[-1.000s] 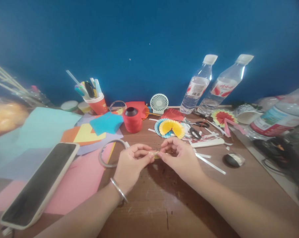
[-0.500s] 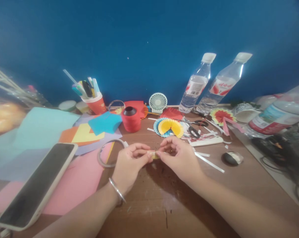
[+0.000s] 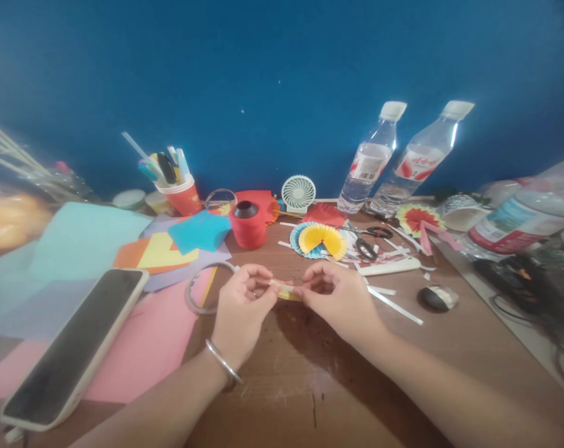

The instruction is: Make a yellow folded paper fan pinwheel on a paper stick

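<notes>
A small yellow paper strip (image 3: pixel 289 294) is pinched between my two hands, just above the brown table (image 3: pixel 272 398). My left hand (image 3: pixel 244 305) grips its left end between thumb and fingers; a silver bangle (image 3: pixel 223 361) circles that wrist. Its right end sits in the closed thumb and fingers of my right hand (image 3: pixel 340 298). Both ends of the strip are hidden by the fingertips. Beyond the hands lies a pleated yellow and blue paper fan (image 3: pixel 320 241). A roll of tape (image 3: pixel 188 292) is partly behind my left hand.
Left are a phone (image 3: pixel 76 348) and coloured paper sheets (image 3: pixel 151 348). A red thread spool (image 3: pixel 248 229), a pen cup (image 3: pixel 183 196) and a small fan (image 3: pixel 299 194) stand behind. Right are scissors (image 3: pixel 366 249), a white cutter (image 3: pixel 389 266), a mouse-like object (image 3: pixel 437 298) and water bottles (image 3: pixel 368 165).
My left hand has shifted slightly left, away from the right hand, so more of the yellow strip shows between the fingers. The right hand has barely moved.
</notes>
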